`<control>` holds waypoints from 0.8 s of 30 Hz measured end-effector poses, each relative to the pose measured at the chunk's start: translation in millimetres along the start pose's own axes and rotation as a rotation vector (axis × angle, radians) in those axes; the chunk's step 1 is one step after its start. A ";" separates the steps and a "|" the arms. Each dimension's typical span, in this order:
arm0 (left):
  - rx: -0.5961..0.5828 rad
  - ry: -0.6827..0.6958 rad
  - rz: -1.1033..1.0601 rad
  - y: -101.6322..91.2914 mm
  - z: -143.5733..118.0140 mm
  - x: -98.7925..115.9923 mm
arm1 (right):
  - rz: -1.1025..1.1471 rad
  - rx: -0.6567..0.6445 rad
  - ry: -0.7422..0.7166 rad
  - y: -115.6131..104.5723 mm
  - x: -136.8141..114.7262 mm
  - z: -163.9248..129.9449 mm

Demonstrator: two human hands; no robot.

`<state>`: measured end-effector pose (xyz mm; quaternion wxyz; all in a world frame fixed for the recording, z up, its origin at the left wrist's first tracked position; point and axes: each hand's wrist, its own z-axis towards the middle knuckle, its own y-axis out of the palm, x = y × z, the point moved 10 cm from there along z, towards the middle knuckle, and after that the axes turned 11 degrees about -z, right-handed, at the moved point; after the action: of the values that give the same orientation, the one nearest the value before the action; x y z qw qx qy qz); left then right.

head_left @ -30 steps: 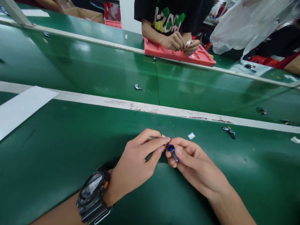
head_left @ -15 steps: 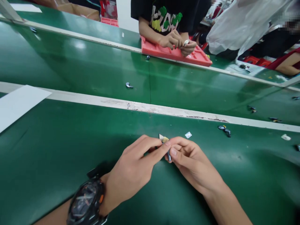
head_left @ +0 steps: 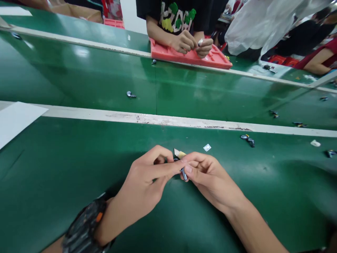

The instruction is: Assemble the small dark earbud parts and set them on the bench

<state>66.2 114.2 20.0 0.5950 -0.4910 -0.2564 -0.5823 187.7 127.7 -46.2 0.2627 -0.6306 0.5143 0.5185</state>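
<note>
Blue-grey, the stemmed piece (head_left: pixel 183 174) pinched by the right hand (head_left: pixel 210 180) could slip if the left hand (head_left: pixel 146 180), its grip unclear, presses unevenly.

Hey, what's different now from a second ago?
Your left hand now covers the round end of the dark part; more of a pale piece shows beyond it. A loose earpiece ahead slid left relative to the red tray. Your right hand still grips the dark part's stem; the white label stayed put.
</note>
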 end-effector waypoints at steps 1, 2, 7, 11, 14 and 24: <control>-0.017 -0.022 -0.048 1.4 1.1 -1.6 | 0.000 0.007 0.004 -1.0 0.7 0.3; -0.027 -0.033 -0.074 2.3 1.9 -1.9 | -0.001 0.014 0.004 -1.9 0.9 0.6; -0.018 -0.055 -0.089 1.4 3.1 1.9 | 0.011 0.010 -0.019 -1.4 -0.9 0.6; -0.064 -0.237 -0.170 3.3 3.9 -11.6 | -0.010 0.024 -0.034 -2.1 -3.6 -0.5; -0.113 -0.434 -0.319 6.7 1.3 -30.3 | -0.052 0.020 -0.029 -1.4 -3.3 -1.8; -0.212 -0.836 -0.687 18.7 -16.2 -56.5 | -0.121 -0.080 -0.008 11.3 -1.2 -6.1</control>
<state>68.8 121.8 -41.2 0.1654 -0.6258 -0.5562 -0.5212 179.7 119.1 -40.8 0.2703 -0.6686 0.4531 0.5240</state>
